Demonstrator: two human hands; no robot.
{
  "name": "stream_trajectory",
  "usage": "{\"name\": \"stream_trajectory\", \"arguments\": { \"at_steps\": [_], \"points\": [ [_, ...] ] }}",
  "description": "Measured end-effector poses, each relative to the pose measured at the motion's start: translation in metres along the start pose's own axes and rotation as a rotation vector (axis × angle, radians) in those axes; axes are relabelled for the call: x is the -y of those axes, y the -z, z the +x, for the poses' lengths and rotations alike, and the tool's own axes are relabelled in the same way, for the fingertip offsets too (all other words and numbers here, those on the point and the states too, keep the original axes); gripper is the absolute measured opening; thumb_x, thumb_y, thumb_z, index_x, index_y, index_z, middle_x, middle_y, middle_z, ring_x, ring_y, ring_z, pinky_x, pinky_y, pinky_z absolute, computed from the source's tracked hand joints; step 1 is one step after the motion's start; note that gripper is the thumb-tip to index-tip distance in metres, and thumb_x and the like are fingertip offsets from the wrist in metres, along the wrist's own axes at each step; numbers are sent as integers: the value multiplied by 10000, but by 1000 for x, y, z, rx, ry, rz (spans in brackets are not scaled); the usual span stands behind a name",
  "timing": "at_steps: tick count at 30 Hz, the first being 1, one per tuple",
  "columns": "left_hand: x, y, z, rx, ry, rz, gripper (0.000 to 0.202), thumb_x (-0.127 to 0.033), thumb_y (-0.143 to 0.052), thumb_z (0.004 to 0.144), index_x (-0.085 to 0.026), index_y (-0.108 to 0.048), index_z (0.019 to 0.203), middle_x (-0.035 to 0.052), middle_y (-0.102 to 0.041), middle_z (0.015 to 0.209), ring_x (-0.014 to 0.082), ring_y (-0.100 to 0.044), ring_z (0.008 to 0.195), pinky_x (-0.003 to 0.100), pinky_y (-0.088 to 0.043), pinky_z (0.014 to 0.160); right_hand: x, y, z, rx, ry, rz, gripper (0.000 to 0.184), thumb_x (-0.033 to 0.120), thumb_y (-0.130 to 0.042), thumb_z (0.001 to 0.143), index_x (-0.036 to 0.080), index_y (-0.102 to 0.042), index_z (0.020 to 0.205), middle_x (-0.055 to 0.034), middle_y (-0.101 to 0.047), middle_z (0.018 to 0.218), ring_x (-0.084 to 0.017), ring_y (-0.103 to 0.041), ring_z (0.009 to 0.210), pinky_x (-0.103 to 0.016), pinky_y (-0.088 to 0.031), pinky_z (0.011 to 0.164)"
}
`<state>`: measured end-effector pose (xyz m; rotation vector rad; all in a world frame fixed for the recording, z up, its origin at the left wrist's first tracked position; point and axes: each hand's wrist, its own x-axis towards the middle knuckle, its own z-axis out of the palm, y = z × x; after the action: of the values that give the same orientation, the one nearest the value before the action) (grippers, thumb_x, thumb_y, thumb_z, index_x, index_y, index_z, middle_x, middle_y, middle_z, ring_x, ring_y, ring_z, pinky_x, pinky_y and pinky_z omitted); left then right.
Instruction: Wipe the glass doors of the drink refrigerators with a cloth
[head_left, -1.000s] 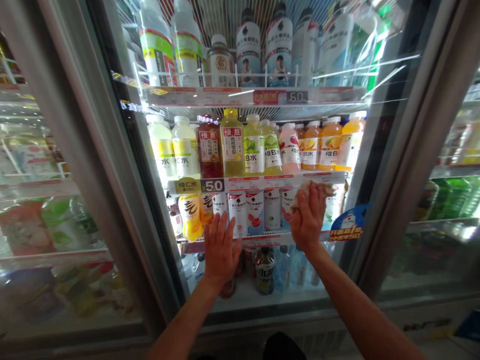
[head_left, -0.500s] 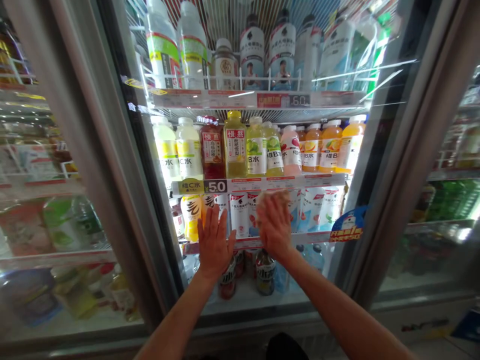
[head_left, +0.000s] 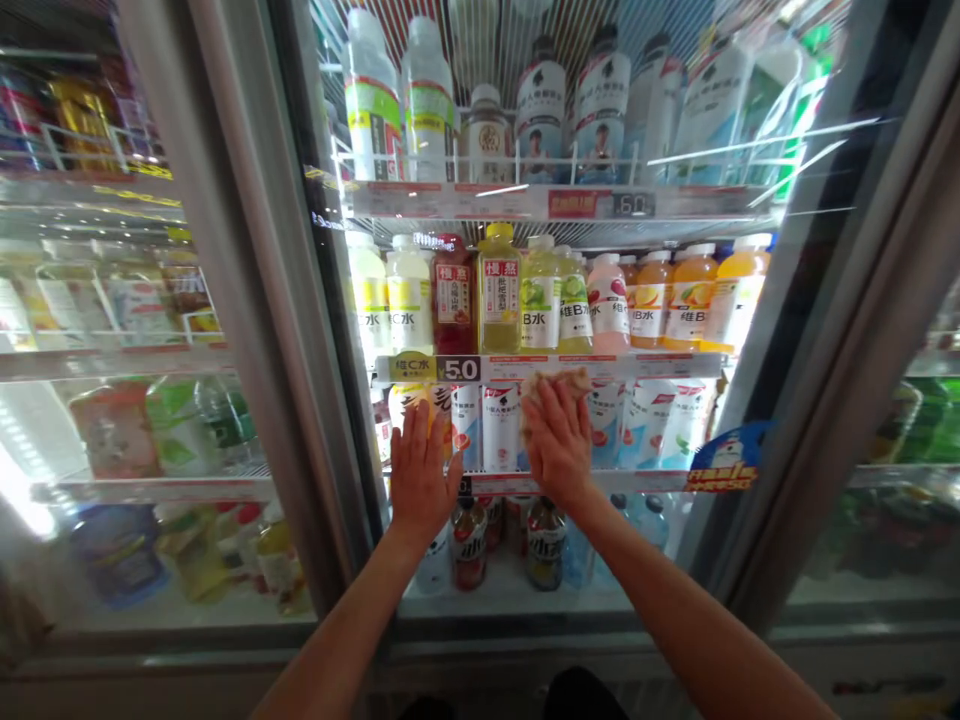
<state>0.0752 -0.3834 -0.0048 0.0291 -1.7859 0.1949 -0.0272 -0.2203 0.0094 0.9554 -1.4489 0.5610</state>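
My right hand (head_left: pixel 561 440) presses a crumpled beige cloth (head_left: pixel 574 380) against the glass door (head_left: pixel 667 555) of a drinks cooler. Part of the cloth shows above and left of the fingers; the rest is under the palm. Left of it, my left hand (head_left: pixel 426 475) rests with fingers stretched and slightly spread, apparently flat on the same glass, and holds nothing. Behind the pane, white cartons (head_left: pixel 499 430) stand at the height of both hands. A price tag (head_left: pixel 457 369) reading 5.0 is just above my left hand.
Metal door frames (head_left: pixel 247 250) run down both sides of the pane. A blue and yellow sticker (head_left: pixel 726 458) is low on the right. Inside, juice bottles (head_left: pixel 499 290) line the middle shelf and larger bottles (head_left: pixel 540 110) the upper one. Further cooler sections flank this door.
The view has turned a little left, so the cooler appears further right. Against the sticker, both hands have shifted slightly left, the right one still on the cloth.
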Motion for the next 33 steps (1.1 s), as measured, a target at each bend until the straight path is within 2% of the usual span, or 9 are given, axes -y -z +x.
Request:
{"name": "stream_trajectory", "arguments": {
  "at_steps": [2, 7, 12, 17, 21, 22, 27, 31, 33],
  "points": [
    [0, 0, -1, -4, -1, -3, 707, -254, -501, 861, -172, -134, 1459, 136, -222, 1511, 223, -128, 1417, 420, -186, 1139, 2, -2, 5, -52, -55, -10, 599, 152, -384, 865, 205, -251, 1447, -86, -329, 1485, -209, -128, 1425, -489, -134, 1153],
    [7, 5, -1, 35, -19, -6, 699, -262, -482, 871, -183, -115, 1461, 137, -242, 1502, 222, -146, 1411, 438, -188, 1139, 11, -6, 16, 105, 167, 71, 562, 150, -409, 861, 211, -326, 1414, -48, -465, 1404, -163, -158, 1419, -436, -129, 1173],
    [26, 18, 1, 62, 66, 27, 702, -298, -468, 880, -186, -94, 1464, 142, -239, 1503, 232, -145, 1411, 469, -165, 1141, 22, -13, 26, 49, 28, 48, 567, 145, -417, 855, 202, -330, 1413, -58, -392, 1453, -189, -85, 1432, -488, -90, 1174],
    [39, 30, -5, 113, 52, 39, 681, -299, -452, 884, -173, -114, 1461, 152, -262, 1495, 225, -174, 1406, 453, -187, 1136, 45, -25, 30, 211, 349, 154, 484, 119, -460, 835, 196, -469, 1312, -26, -424, 1434, -166, -162, 1418, -449, -124, 1179],
    [45, 41, -12, 96, 66, 31, 666, -283, -449, 882, -165, -133, 1456, 158, -269, 1492, 231, -179, 1405, 453, -212, 1127, 62, -35, 46, 107, 178, 73, 464, 158, -442, 868, 182, -450, 1331, -41, -418, 1437, -198, -203, 1408, -471, -75, 1181],
    [46, 44, -12, 93, 65, 24, 666, -282, -450, 881, -168, -133, 1456, 158, -266, 1493, 235, -183, 1403, 458, -218, 1125, 66, -38, 48, 99, 187, 70, 464, 163, -439, 871, 175, -446, 1335, -43, -414, 1440, -207, -214, 1404, -476, -71, 1181],
    [53, 55, -8, 58, 32, -4, 673, -241, -463, 867, -174, -140, 1454, 153, -259, 1498, 244, -220, 1394, 447, -292, 1105, 88, -51, 55, 214, 484, 172, 404, 209, -432, 895, 161, -489, 1292, -35, -413, 1441, -192, -286, 1374, -437, -171, 1177],
    [54, 61, 0, 9, 33, -25, 677, -222, -476, 857, -190, -156, 1452, 145, -234, 1508, 264, -235, 1388, 470, -313, 1093, 97, -58, 72, 225, 305, 167, 462, 187, -432, 895, 164, -410, 1355, -61, -354, 1474, -213, -199, 1409, -503, -169, 1165],
    [54, 63, 5, -4, 41, -37, 682, -216, -483, 853, -192, -158, 1452, 144, -236, 1506, 265, -241, 1386, 470, -310, 1095, 96, -60, 80, 233, 353, 173, 457, 199, -431, 898, 162, -411, 1353, -57, -349, 1478, -212, -202, 1407, -501, -170, 1167]
  ]
}}
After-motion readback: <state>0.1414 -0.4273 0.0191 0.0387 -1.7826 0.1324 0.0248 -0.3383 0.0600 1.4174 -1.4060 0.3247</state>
